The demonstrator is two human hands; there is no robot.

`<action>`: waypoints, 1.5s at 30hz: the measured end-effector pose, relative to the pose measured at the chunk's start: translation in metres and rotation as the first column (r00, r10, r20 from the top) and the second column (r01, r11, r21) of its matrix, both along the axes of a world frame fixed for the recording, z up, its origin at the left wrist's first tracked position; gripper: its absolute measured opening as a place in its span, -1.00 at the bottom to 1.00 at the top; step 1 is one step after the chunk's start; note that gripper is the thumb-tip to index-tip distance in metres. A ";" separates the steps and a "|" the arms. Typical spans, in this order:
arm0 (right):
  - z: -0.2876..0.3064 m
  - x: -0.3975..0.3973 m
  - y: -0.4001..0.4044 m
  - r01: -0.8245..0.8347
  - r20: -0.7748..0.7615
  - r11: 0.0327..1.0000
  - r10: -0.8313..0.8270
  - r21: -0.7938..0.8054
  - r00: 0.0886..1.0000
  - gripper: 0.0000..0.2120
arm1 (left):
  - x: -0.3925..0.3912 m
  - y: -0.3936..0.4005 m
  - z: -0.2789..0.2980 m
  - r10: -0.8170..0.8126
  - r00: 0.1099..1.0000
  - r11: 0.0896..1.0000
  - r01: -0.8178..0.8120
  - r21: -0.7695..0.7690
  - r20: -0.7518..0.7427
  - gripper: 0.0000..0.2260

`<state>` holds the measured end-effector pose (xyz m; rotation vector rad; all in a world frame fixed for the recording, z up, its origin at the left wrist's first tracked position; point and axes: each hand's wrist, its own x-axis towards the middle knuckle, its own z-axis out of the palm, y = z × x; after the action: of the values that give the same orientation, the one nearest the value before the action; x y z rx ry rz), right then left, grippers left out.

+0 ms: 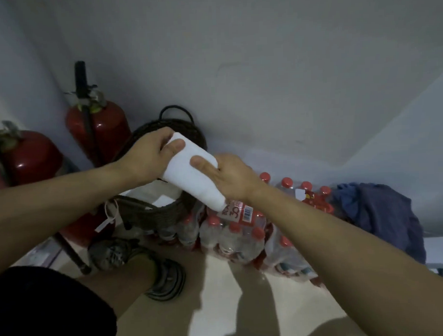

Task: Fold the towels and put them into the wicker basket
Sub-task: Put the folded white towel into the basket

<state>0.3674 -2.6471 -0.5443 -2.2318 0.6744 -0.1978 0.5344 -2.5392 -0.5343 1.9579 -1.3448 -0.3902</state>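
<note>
A dim corner with pale walls and a light floor (220, 306) is filling my view, crowded with stored goods. I am holding a folded white towel (193, 176) in the air with both hands, directly above the open mouth of the dark wicker basket (151, 210). My left hand (144, 155) is gripping the towel's upper end, thumb curled over its top face and fingers wrapped behind. My right hand (231, 177) is pinching the towel's right edge, thumb pressing on top, the other fingers hidden underneath. The towel is slanting down to the right, its lower end hanging over shrink-wrapped packs of red-capped water bottles (232, 232) sitting just beside the basket. More white cloth (156, 192) is lying inside the basket. Two red fire extinguishers (98, 129) are standing at the left by the wall, a heap of dark blue cloth (377, 212) is resting at the right, and my sandalled foot (166, 278) is showing below.
</note>
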 end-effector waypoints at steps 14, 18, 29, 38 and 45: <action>-0.034 0.127 -0.011 -0.175 -0.425 0.913 0.334 0.369 0.841 -0.53 | 0.100 0.045 -0.064 0.235 0.972 0.954 -0.231 0.191 0.002 -0.74; -0.039 0.129 -0.013 -0.134 -0.465 0.890 0.350 0.435 0.814 -0.55 | 0.099 0.044 -0.063 0.167 0.978 0.957 -0.192 0.216 0.128 -0.72; -0.025 0.129 0.005 -0.432 -0.371 0.868 0.327 -0.245 0.869 -0.47 | 0.100 0.056 -0.051 -0.174 0.952 0.912 0.059 0.407 0.253 -0.65; -0.032 0.111 0.010 -0.506 -0.383 0.828 0.398 -0.242 0.834 -0.28 | 0.100 0.052 -0.062 -0.163 0.954 0.877 0.023 0.480 0.253 -0.57; -0.051 0.104 0.018 -0.466 -0.327 0.833 0.370 -0.299 0.870 -0.29 | 0.099 0.053 -0.068 -0.161 0.956 0.885 0.030 0.464 0.244 -0.56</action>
<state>0.4718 -2.6293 -0.5952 -2.7416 0.2642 0.2117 0.6337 -2.4866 -0.6022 2.4084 -1.6478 -0.5353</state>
